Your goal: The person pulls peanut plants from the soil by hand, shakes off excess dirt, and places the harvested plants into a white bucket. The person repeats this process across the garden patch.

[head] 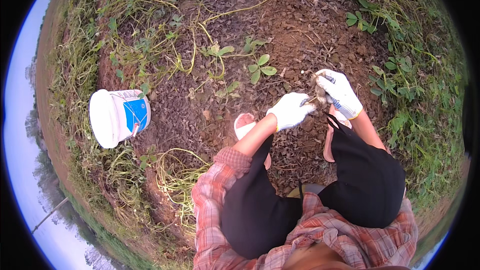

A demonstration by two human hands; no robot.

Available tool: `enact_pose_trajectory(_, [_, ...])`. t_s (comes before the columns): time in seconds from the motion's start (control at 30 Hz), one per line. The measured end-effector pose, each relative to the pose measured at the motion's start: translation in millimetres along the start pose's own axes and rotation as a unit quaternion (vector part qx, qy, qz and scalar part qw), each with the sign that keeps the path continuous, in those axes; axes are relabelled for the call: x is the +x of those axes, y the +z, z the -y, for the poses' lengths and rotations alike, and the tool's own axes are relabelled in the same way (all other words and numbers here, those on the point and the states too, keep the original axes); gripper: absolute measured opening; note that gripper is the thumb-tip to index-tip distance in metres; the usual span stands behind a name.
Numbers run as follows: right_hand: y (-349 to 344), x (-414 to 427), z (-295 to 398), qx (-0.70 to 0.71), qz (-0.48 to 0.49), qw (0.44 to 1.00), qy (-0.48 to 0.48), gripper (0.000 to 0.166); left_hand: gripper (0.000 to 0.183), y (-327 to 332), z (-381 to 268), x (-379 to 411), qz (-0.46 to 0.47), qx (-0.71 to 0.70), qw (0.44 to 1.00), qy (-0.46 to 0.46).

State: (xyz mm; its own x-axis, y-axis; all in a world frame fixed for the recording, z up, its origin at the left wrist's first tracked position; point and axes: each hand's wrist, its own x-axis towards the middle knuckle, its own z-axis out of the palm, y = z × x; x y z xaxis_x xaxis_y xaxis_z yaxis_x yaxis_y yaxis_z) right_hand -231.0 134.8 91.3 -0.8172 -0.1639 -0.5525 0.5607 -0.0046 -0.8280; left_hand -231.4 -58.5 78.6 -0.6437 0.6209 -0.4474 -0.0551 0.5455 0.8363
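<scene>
My left hand [290, 111], in a white knit glove, has its thumb and fingers pinched together on a thin pale root or stem [310, 101]. Just to its right, my right hand [340, 92] wears a matching glove with a dark grip pattern. Its fingers close around a soil-covered clump [319, 92], perhaps roots or pods; the glove hides part of it. Both hands are close together above the loose brown soil [290, 50], in front of my feet.
A white plastic bucket [118, 118] with a blue label stands at left. Pulled vines [180, 183] lie behind it and nearer me. Leafy plants [403, 82] line the right side. Small green sprigs [260, 69] lie ahead. My pink-and-white shoes [245, 123] flank the dry leaf litter.
</scene>
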Motion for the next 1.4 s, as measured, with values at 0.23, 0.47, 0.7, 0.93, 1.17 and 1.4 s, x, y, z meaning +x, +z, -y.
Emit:
enact_pose_trajectory(0.23, [-12, 0, 17, 0.059, -0.096, 0.990, -0.082, 0.018, 0.028, -30, 58, -41, -0.116, 0.100, 0.976, -0.153])
enact_pose_trajectory(0.47, [-110, 21, -30, -0.103, -0.241, 0.959, -0.110, 0.028, 0.022, -215, 139, -244, -0.581, -0.463, 0.662, -0.098])
enact_pose_trajectory(0.7, [-164, 46, -55, -0.494, -0.277, 0.789, -0.238, 0.030, 0.064, -361, 151, -352, -0.793, -0.438, 0.423, -0.026])
enact_pose_trajectory(0.93, [-267, -4, -59, -0.805, -0.184, 0.562, 0.040, 0.069, 0.074, -234, 90, -204, -0.723, -0.046, 0.684, -0.085])
enact_pose_trajectory(1.17, [-397, -129, -142, -0.768, -0.278, 0.559, 0.145, 0.022, 0.067, -129, 48, -142, -0.440, 0.107, 0.885, -0.110])
enact_pose_trajectory(1.4, [-279, -71, -78, -0.713, -0.245, 0.657, -0.030, 0.044, 0.052, -104, 51, -140, -0.343, 0.246, 0.901, -0.094])
